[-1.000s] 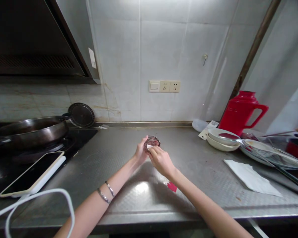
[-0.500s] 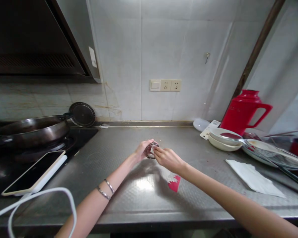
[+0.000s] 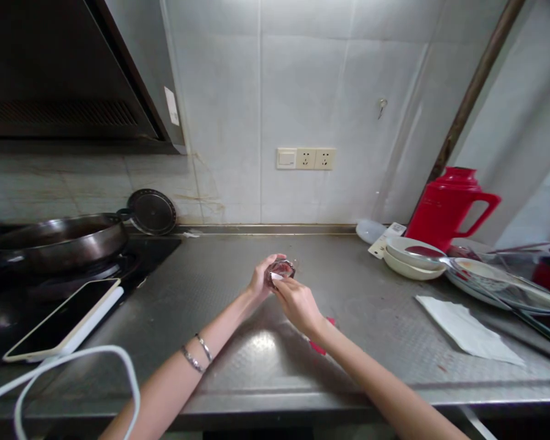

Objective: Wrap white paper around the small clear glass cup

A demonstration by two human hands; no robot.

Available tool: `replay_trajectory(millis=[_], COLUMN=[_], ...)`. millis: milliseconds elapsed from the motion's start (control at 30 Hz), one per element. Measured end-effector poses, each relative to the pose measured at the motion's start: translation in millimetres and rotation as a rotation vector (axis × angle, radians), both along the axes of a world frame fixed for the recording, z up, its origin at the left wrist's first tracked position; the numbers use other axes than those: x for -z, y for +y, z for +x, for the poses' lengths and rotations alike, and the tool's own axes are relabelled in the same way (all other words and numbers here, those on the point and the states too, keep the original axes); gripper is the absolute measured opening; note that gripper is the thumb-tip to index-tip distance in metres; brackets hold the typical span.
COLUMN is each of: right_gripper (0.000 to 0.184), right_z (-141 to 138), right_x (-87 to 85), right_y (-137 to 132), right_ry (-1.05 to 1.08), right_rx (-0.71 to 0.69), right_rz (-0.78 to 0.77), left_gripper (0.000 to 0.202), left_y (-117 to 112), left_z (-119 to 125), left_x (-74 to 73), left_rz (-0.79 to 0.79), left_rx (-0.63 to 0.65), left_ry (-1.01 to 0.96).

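1. Centrally, above the brushed, textured steel counter [image 3: 201, 263], a small, round, shiny reddish-brown cup [image 3: 285, 266] sits between the hands, its mouth tilted toward the viewer.
2. The left hand [image 3: 260, 276] is wrapped around the cup's left side; two silver bangles [image 3: 198, 352] circle that forearm.
3. The right hand [image 3: 299, 304] pinches a small white wad [image 3: 276, 277] at the cup's near rim, so the hands are close together, one clamped on the cup and the other on the wad. How far the fingertips reach inside cannot be told.
4. Beneath the right forearm, partly hidden by it, a jagged bright red scrap [image 3: 318, 348] lies on the counter.
5. Toward the right, a folded white paper sheet [image 3: 470, 330] lies flat, near two stacked white bowls [image 3: 415, 269]. Behind the bowls stands a red jug with a looped handle [image 3: 449, 205].
6. Toward the left, a black-screened phone with a pale edge [image 3: 62, 321] rests on a white slab beside a looping white cable [image 3: 128, 373]. Beyond it, a wide dark metal pan [image 3: 73, 244] sits on the black glass cooktop [image 3: 160, 247].
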State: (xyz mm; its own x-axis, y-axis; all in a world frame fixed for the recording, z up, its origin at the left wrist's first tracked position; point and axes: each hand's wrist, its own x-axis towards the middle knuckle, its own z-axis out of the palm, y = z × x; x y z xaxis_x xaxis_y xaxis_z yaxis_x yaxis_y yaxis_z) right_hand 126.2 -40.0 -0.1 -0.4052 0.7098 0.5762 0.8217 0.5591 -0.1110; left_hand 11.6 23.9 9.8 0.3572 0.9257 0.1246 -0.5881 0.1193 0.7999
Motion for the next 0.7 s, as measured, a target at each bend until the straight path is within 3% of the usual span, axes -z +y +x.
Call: replay_trajectory(millis=[167, 300, 367, 500, 700], right_gripper=[0.019, 0.022, 0.022, 0.02, 0.017], right_z=[26, 39, 43, 37, -10], right_x=[-10.4, -16.9, -17.6, -17.1, -13.8], right_y=[-3, 2, 4, 3, -4], right_ry=[-0.445, -0.674, -0.705, -0.655, -0.148], right_rx=[-0.115, -0.226, -0.234, -0.134, 0.135], right_rz=[0.068, 0.175, 0.186, 0.141, -0.171], left_gripper=[0.046, 0.048, 0.044, 0.035, 0.03], left_y=[11, 14, 12, 8, 7], left_z=[-18, -22, -17, -3, -1], left_x=[-8.6, -3.3, 1.7, 6.7, 5.2], left_rz=[-0.124, -0.215, -0.239, -0.174, -0.048], left_rx=[0.254, 0.381, 0.352, 0.173, -0.042], left_ry=[0.112, 0.321, 0.346, 0.249, 0.025])
